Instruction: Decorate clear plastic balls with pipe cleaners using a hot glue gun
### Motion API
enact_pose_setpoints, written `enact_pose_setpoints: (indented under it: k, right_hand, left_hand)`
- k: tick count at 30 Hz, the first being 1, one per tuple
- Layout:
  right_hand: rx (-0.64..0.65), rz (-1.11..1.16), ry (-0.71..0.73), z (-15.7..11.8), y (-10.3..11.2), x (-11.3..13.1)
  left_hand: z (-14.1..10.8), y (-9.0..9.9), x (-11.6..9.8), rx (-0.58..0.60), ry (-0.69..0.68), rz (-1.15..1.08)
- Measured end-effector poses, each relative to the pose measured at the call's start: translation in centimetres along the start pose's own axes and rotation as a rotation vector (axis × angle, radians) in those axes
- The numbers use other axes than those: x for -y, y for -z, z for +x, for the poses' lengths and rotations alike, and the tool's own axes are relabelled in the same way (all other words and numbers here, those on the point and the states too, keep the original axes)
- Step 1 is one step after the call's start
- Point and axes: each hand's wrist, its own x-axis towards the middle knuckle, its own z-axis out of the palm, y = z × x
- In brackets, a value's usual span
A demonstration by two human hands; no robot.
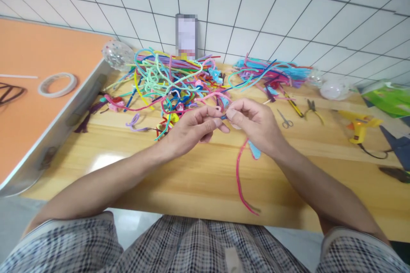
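Observation:
My left hand (200,126) and my right hand (253,123) meet over the middle of the wooden table (192,179). Between their fingertips is a small blue piece (224,117), pinched from both sides; its shape is mostly hidden. Pink and light blue bits (225,102) show just behind the fingertips. Below my right hand, a long pink-red fuzzy stem (238,175) curves down toward the table's front edge. A light blue piece (255,150) lies by my right wrist.
Tangled colourful fuzzy stems (166,76) lie beyond my left hand, with a bundle (275,72) at the back right. A phone (187,36) leans on the tiled wall. Scissors (285,119), pliers (313,112), a cutter (295,106) and a yellow glue gun (358,128) are right.

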Motion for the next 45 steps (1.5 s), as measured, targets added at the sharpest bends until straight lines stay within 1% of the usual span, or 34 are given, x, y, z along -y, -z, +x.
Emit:
enact_pose_setpoints:
  k: [3, 5, 10, 13, 16, 19, 20, 22, 24, 27, 30, 32, 34, 36, 39, 42, 45]
  right_hand:
    - [-0.005, 0.019, 0.088, -0.9, 0.1, -0.4]
    - [-0.007, -0.036, 0.189, -1.4, 0.2, -0.6]
    - [-0.037, -0.373, 0.475, -2.0, 0.6, -0.9]
    - [-0.089, -0.545, 0.58, -2.2, 0.4, -1.6]
    - [-0.124, -0.669, 0.646, -2.3, 0.0, -2.4]
    - [-0.155, -0.72, 0.696, -2.5, -0.3, -2.7]
    - [-0.158, -0.687, 0.694, -2.5, -0.4, -2.7]
    - [-0.156, -0.545, 0.64, -2.6, -0.5, -2.5]
    - [-0.165, -0.359, 0.547, -2.7, -0.7, -2.3]
    - [-0.21, -0.139, 0.386, -3.0, -0.9, -2.4]
    - [-0.255, -0.013, 0.222, -3.2, -0.9, -2.9]
    - [-0.278, 0.065, 0.148, -3.2, -1.0, -3.2]
    - [-0.29, 0.194, 0.08, -3.2, -1.2, -3.4]
    - [-0.267, 0.377, -0.002, -3.1, -1.5, -3.4]
    - [-0.186, 0.606, -0.102, -2.8, -1.9, -3.2]
    - [-0.174, 0.686, -0.134, -2.5, -2.0, -3.5]
    - [-0.174, 0.65, -0.093, -2.4, -1.8, -4.3]
  left_hand:
    - [-0.2, -0.2, 0.1, -0.004, -0.072, 0.101]
    - [-0.3, -0.3, 0.3, -0.015, -0.117, 0.182]
    - [-0.5, -0.5, 0.8, -0.05, -0.272, 0.457]
    - [-0.5, -0.4, 1.0, -0.078, -0.343, 0.608]
    - [-0.3, -0.2, 1.1, -0.092, -0.346, 0.661]
    - [0.0, -0.1, 1.4, -0.058, -0.319, 0.575]
    - [0.1, -0.1, 1.5, -0.038, -0.297, 0.503]
    - [0.3, -0.3, 1.9, -0.007, -0.233, 0.315]
    - [0.3, -0.7, 2.3, -0.002, -0.173, 0.141]
    - [0.3, -1.2, 3.4, -0.032, -0.14, 0.003]
    - [0.2, -1.5, 4.4, -0.05, -0.1, -0.043]
    - [0.1, -1.6, 4.8, -0.048, -0.078, -0.05]
    - [0.0, -1.5, 5.0, -0.06, -0.087, -0.044]
    - [0.0, -1.5, 5.0, -0.081, -0.099, -0.031]
    - [0.1, -1.4, 5.4, -0.098, -0.081, -0.029]
    - [0.2, -1.4, 5.7, -0.098, -0.063, -0.034]
    - [0.0, -1.7, 5.2, -0.093, -0.072, -0.024]
